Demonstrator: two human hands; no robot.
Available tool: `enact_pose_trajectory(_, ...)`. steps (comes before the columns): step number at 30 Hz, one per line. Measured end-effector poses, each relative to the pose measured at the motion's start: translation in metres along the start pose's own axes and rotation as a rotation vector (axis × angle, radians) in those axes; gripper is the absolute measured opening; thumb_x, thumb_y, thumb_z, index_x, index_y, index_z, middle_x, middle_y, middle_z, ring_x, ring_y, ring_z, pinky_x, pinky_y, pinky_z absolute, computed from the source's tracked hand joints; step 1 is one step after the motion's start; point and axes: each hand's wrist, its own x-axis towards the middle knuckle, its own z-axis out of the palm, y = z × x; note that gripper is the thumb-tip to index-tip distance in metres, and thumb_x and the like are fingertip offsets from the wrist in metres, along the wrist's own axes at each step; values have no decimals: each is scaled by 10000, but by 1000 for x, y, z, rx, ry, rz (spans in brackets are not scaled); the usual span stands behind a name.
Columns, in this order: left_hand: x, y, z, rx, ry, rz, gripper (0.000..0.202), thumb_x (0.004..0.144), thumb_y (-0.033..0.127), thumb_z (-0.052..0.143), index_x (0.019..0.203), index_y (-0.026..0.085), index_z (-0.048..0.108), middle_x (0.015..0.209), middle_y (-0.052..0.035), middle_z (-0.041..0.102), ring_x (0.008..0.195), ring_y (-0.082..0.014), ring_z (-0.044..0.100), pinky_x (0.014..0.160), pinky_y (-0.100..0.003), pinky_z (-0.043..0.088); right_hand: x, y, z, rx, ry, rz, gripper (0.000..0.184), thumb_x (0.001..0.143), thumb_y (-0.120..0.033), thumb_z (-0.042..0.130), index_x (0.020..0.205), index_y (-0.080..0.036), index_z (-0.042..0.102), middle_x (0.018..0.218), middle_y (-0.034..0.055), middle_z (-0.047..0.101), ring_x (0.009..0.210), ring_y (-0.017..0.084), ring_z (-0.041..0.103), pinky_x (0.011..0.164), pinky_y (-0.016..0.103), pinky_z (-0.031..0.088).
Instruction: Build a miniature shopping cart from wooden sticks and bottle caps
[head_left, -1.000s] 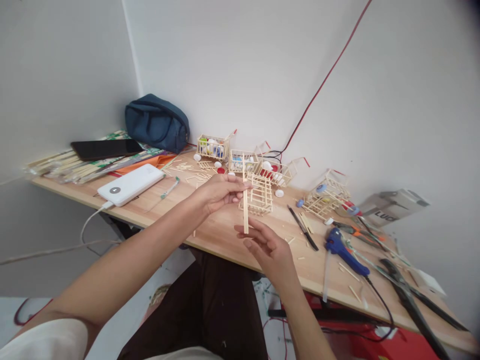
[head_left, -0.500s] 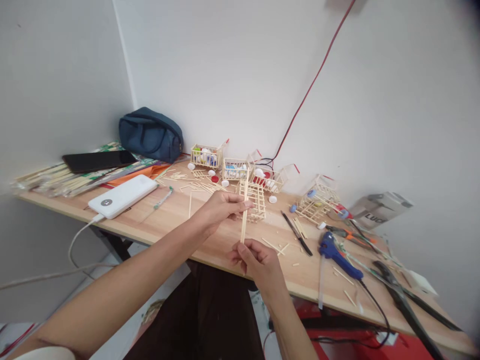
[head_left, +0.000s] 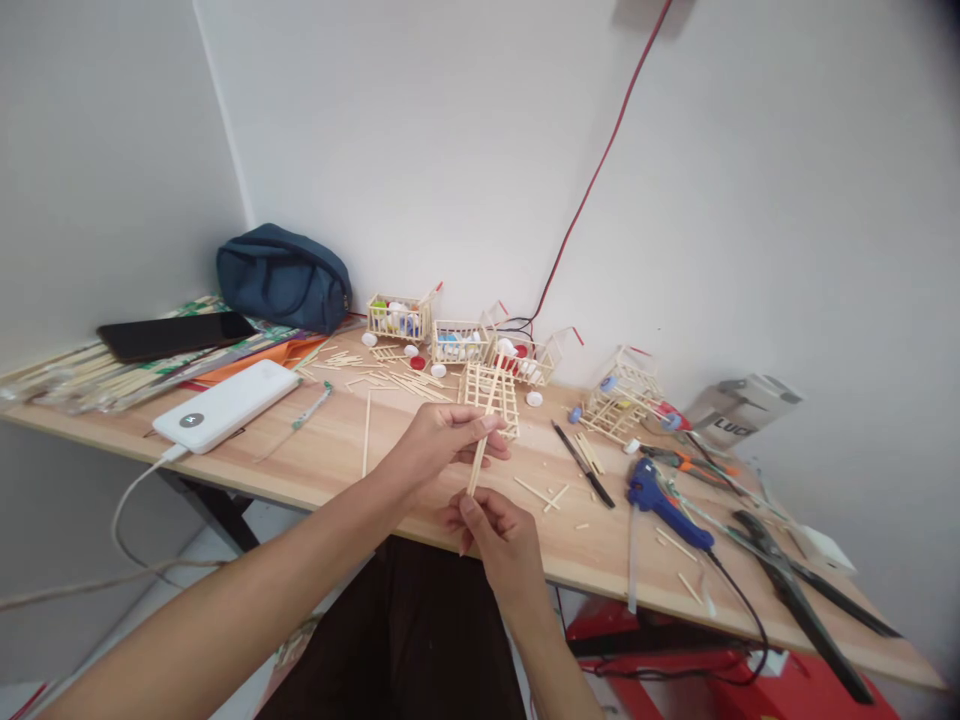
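Observation:
My left hand pinches a thin wooden stick near its middle and holds it upright, slightly tilted, above the front of the wooden table. Just below it, my right hand has its fingers closed around the stick's lower end. A small lattice frame of sticks lies on the table right behind the held stick. Loose sticks are scattered beyond it.
Several small stick carts with bottle caps stand along the wall. A blue glue gun, a black knife, pliers, a white power bank, a phone and a blue pouch lie about.
Both hands have come lower and closer to me with the stick. My right hand went from open fingers under the stick to closed on its lower end. The camera tilted and shifted.

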Motion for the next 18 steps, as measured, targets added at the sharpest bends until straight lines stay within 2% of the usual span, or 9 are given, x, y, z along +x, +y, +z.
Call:
enact_pose_trajectory(6,-1,0,1,2,13,39,335,674,434,773,690,107,704,713,-55,684,685,-151,647,686,-275,499,-3,-3,4,-11,-33,13,310,828,-466,617,798,-163,676,707,49,717,557,128,604,467,206,456)
enact_pose_trajectory(8,0,-2,-1,-23,26,15,317,658,414,791,745,118,718,688,-33,677,638,-131,632,666,-265,499,-6,-11,-2,-136,-71,3,286,822,-444,626,855,-171,702,748,50,730,594,142,625,489,216,465)
enact_pose_trajectory(10,1,-2,-5,-33,31,-2,315,652,396,801,795,125,726,664,-20,671,629,-125,629,655,-250,495,-9,-23,-19,-350,-73,-47,243,811,-400,644,908,-192,725,828,46,747,667,156,651,547,227,481)
enact_pose_trajectory(12,3,-1,-10,-28,24,-11,306,661,387,799,797,122,727,660,-20,674,605,-108,614,636,-228,483,-13,-40,-55,-550,25,-98,232,832,-388,611,919,-211,733,936,48,752,749,172,671,624,250,499)
enact_pose_trajectory(13,3,0,-12,-26,20,-19,303,663,388,799,789,122,726,660,-20,675,587,-101,604,624,-224,479,-14,-49,-80,-612,97,-116,266,846,-420,584,922,-212,730,990,58,746,793,187,677,662,268,509)
enact_pose_trajectory(15,2,2,-17,-25,24,-35,304,653,389,806,780,124,726,667,-22,679,574,-99,594,608,-223,475,-20,-65,-143,-811,355,-119,360,851,-504,535,965,-213,714,1019,75,737,849,223,680,716,314,519)
enact_pose_trajectory(16,1,3,-20,-24,30,-45,307,643,389,812,774,125,727,673,-25,681,577,-103,595,605,-226,477,-23,-72,-178,-979,475,-90,382,850,-514,518,992,-213,704,1059,83,724,913,237,672,763,328,517)
enact_pose_trajectory(17,0,4,-22,-20,38,-56,309,633,387,819,770,125,728,676,-29,682,584,-108,598,605,-228,478,-28,-78,-213,-1187,540,-6,394,852,-497,505,1059,-213,685,1133,89,698,1002,246,652,823,333,502)
enact_pose_trajectory(18,-2,4,-24,-14,48,-68,311,625,386,824,763,125,730,673,-31,681,588,-111,599,604,-229,479,-33,-82,-245,-1400,571,146,416,832,-489,512,1106,-217,665,1175,91,679,1051,254,636,853,337,492)
